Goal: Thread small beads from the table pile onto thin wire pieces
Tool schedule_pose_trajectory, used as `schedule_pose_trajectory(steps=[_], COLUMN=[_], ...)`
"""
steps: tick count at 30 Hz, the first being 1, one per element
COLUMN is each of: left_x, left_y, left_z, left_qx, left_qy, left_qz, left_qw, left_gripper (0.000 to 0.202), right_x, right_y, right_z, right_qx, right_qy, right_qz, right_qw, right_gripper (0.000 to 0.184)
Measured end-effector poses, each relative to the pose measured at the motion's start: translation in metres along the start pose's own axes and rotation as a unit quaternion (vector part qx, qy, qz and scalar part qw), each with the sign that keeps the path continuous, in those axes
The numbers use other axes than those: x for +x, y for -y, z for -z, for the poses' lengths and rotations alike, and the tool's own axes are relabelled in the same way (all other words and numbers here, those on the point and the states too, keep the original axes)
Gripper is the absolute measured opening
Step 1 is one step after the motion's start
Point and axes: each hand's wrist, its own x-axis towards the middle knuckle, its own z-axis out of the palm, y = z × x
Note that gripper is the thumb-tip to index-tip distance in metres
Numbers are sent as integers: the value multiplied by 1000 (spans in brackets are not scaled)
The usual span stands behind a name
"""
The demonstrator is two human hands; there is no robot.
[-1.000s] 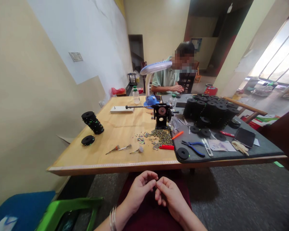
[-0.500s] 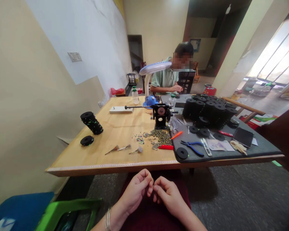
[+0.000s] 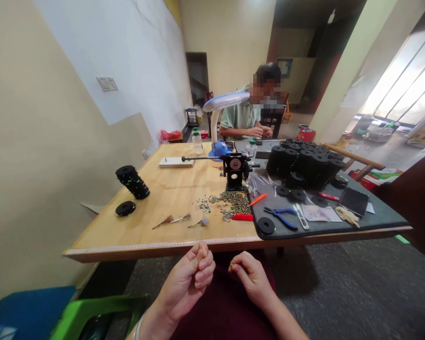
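Note:
My left hand [image 3: 188, 279] and my right hand [image 3: 250, 278] are held over my lap, just below the near edge of the wooden table [image 3: 134, 236]. The left fingers are curled into a loose fist, thumb against the forefinger. The right hand pinches something tiny between thumb and forefinger; I cannot make out what it is. The hands are a short way apart. On the table ahead lie a heap of small beads [image 3: 233, 202], a red-handled tool [image 3: 242, 217] and several thin pins [image 3: 179, 219].
A black hand-crank winder [image 3: 234, 170] stands mid-table. Stacked black spools [image 3: 304, 163], blue pliers [image 3: 281, 216] and scissors lie on the dark mat [image 3: 375, 219]. More spools [image 3: 132, 182] stand at left. A person sits at the far end behind a blue lamp [image 3: 221, 118]. Green and blue chairs [image 3: 74, 311] are at my left.
My hands were touching at the fingertips; now they have drawn apart. The left hand has risen and curled, and the view has shifted slightly.

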Motion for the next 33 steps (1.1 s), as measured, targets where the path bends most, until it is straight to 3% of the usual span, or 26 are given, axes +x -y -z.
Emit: schedule_pose_trajectory(steps=[5, 8, 12, 17, 22, 25, 28, 33], left_x=[6, 15, 27, 31, 21, 17, 14, 14], left_y=[3, 6, 10, 17, 21, 22, 23, 20], left_z=[-1, -1, -8, -12, 4, 14, 20, 23], left_qx=[104, 198, 305, 420, 550, 606, 652, 687], left_qy=[-15, -34, -17, 0, -21, -35, -46, -32], left_qz=[-9, -29, -28, -52, -145, -186, -210, -186], left_qw=[994, 979, 952, 906, 822, 773, 727, 702], left_gripper=[27, 26, 27, 28, 21, 20, 19, 15], right_x=[0, -1, -1, 2, 6, 6, 5, 1], right_y=[-2, -6, -9, 11, 33, 33, 29, 23], right_z=[1, -1, -2, 2, -5, -12, -17, -21], right_qx=[40, 58, 77, 167, 292, 262, 163, 72], right_qy=[0, 17, 20, 16, 58, 73, 61, 66], right_qz=[-32, -78, -96, -103, -117, -125, -112, -72], right_qw=[999, 995, 992, 980, 947, 954, 978, 993], right_gripper=[30, 31, 27, 27, 28, 29, 24, 26])
